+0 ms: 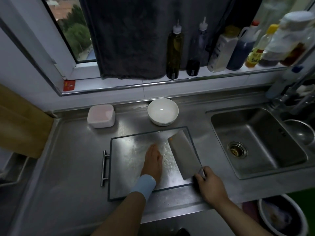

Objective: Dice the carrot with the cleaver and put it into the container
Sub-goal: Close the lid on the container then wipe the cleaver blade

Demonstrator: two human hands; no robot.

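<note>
On the wet steel board (122, 167), the left hand (153, 159) is lying flat, fingers straight. The right hand (211, 184) is gripping the rectangular matte cleaver (183, 157), handle at 5 o'clock, tip pointing to 11. Pale specks (168, 163) beside it are blurring out; a round white bowl (163, 111) is sitting at 12.

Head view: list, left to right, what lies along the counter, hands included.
wooden board → pink box → left hand → cleaver → right hand → sink
</note>
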